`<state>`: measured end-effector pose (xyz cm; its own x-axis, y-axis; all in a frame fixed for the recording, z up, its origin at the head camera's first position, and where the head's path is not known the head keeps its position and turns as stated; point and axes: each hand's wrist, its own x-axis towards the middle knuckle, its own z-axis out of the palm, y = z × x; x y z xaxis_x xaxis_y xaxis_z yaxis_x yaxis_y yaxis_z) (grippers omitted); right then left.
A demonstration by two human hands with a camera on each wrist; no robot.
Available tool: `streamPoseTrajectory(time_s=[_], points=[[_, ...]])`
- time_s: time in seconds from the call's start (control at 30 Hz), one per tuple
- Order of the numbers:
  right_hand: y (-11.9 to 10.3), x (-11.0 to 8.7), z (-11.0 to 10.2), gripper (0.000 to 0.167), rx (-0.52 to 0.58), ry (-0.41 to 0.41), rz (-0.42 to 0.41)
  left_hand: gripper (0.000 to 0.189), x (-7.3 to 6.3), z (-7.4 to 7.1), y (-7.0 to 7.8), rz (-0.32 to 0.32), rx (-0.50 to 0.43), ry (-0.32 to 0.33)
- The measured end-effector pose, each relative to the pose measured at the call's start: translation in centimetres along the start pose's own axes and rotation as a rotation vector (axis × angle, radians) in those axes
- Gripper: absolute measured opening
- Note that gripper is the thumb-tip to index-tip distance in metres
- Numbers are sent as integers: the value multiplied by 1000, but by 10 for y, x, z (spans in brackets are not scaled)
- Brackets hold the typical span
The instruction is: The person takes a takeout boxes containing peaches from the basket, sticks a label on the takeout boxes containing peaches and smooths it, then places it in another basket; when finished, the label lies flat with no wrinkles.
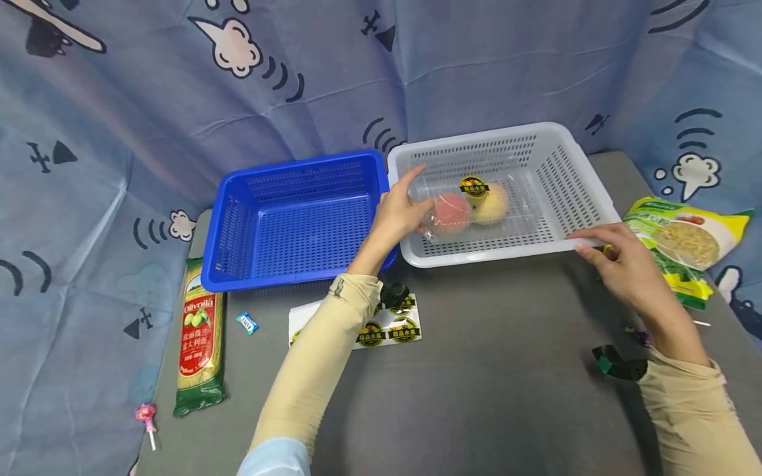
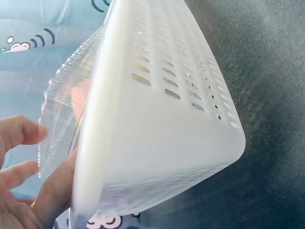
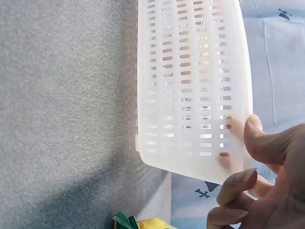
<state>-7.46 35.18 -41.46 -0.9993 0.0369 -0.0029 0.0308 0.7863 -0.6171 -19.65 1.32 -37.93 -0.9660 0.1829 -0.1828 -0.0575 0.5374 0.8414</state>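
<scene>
A white basket (image 1: pixel 586 192) stands at the back right. Inside it is a clear plastic fruit box (image 1: pixel 524 205) holding a red fruit (image 1: pixel 451 213) and a yellowish fruit (image 1: pixel 491 203), with a black-and-gold sticker (image 1: pixel 474 186) on its lid. My left hand (image 1: pixel 397 215) reaches over the basket's left rim and grips the box's left end, its index finger stretched out; the box's edge (image 2: pixel 59 119) shows by the fingertips in the left wrist view. With thumb outside and fingers over the rim, my right hand (image 1: pixel 622 261) pinches the basket's front right corner; the right wrist view shows the thumb (image 3: pixel 259 138) against it.
A blue basket (image 1: pixel 297 284) adjoins the white one on the left. A sticker sheet (image 1: pixel 387 330) lies under my left forearm. Further left are a pasta pack (image 1: pixel 199 337), a small blue candy (image 1: pixel 247 322) and a lollipop (image 1: pixel 145 414). A yellow-green food bag (image 1: pixel 684 241) lies at right.
</scene>
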Motion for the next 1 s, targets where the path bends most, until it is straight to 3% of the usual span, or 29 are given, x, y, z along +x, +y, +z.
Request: streamPoseTrajectory(time_s=[0.27,0.43,0.67,1.0], points=[[-1,1,2,29,-2,19,-9,72,2,5,-1,-2,37,-60],[0,1,2,27,-3,43,-32,75,-1,8,-1,19,65,-41],[0,0,2,29,-7,37,-12,91,-6,12,7,-44,141,-54],[0,-2,4,29,11,54,-11,94,-10,15,11,-47,207,-108]])
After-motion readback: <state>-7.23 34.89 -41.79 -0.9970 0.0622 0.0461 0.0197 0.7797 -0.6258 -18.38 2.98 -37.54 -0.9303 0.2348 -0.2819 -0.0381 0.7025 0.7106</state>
